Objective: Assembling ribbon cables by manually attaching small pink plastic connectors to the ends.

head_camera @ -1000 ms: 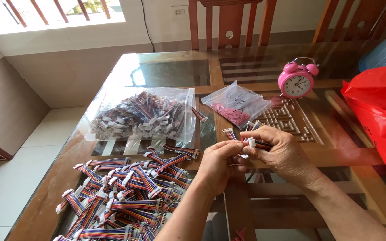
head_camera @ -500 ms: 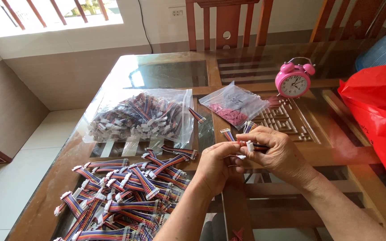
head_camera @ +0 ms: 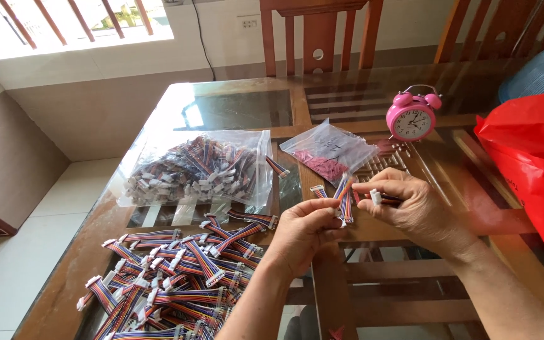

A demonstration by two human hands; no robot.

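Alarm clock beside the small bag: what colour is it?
The alarm clock is pink with a white face, clearest in the head view.

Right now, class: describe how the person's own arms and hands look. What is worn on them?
Both forearms are bare, with no sleeves in view. The left hand and right hand wear no gloves; no rings, watch or bracelet are visible on them.

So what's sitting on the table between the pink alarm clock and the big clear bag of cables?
In the head view, a small clear bag of dark red bits lies between the pink alarm clock and the big bag of cables.
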